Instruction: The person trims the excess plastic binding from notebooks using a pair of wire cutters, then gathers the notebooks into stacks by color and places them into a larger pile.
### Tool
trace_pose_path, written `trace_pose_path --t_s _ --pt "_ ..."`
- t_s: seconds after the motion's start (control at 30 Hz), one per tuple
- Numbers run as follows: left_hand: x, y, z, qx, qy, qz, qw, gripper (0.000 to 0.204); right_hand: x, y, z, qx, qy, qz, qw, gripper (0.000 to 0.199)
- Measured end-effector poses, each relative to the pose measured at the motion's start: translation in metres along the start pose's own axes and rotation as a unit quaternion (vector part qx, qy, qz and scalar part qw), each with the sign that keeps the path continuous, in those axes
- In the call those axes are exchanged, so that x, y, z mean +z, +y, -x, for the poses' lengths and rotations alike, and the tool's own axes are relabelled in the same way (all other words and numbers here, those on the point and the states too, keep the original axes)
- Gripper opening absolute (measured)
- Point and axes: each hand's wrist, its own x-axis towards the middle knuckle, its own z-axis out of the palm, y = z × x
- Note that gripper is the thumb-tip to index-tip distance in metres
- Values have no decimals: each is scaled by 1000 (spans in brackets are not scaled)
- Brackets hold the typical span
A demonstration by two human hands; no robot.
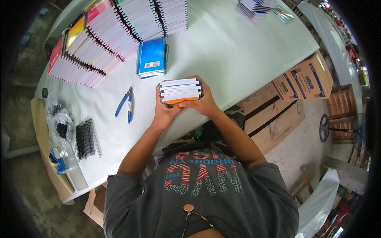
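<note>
A small stack of spiral notebooks (pixel 179 90) is held up on edge at the near side of the table, page edges facing up and an orange cover toward me. My left hand (pixel 163 111) wraps its left side, and my right hand (pixel 203 102) grips the right, thumbs meeting along the near cover. Just beyond lies a pile of blue-covered spiral notebooks (pixel 151 55). Blue-handled pliers (pixel 128 105) rest on the table left of my hands. Further left sits a bundle of black binding coils (pixel 87 139).
Long rows of spiral notebooks (pixel 115 35) fill the far left of the white-covered table (pixel 222 51). Another notebook pile (pixel 254 8) stands at the far right. A clear plastic bag (pixel 59 123) lies at the left edge. Cardboard boxes (pixel 305 79) sit on a wooden pallet (pixel 274 119) at right.
</note>
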Motion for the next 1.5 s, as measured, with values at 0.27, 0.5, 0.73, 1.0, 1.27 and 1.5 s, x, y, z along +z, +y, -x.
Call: trace_pose_path --t_s 0.27,0.5,0.73,1.0,1.27,1.5 --pt "-18 -16 -10 40 -75 -193 978 57 -7 -3 -2 76 -7 49 996 65" --pt "-5 28 2 54 5 -158 986 61 -2 -32 -3 70 -27 -96 993 53" --pt "-113 167 -54 200 264 -639 694 55 -5 -39 -1 133 47 -281 949 39" --pt "-263 238 -62 84 274 -716 636 45 1 -55 -2 172 43 -321 930 38" --pt "-258 263 -61 248 415 -648 589 30 5 -59 -2 205 36 -325 923 38" --pt "-83 193 -30 272 250 -385 846 29 15 -53 -13 252 79 -408 874 41"
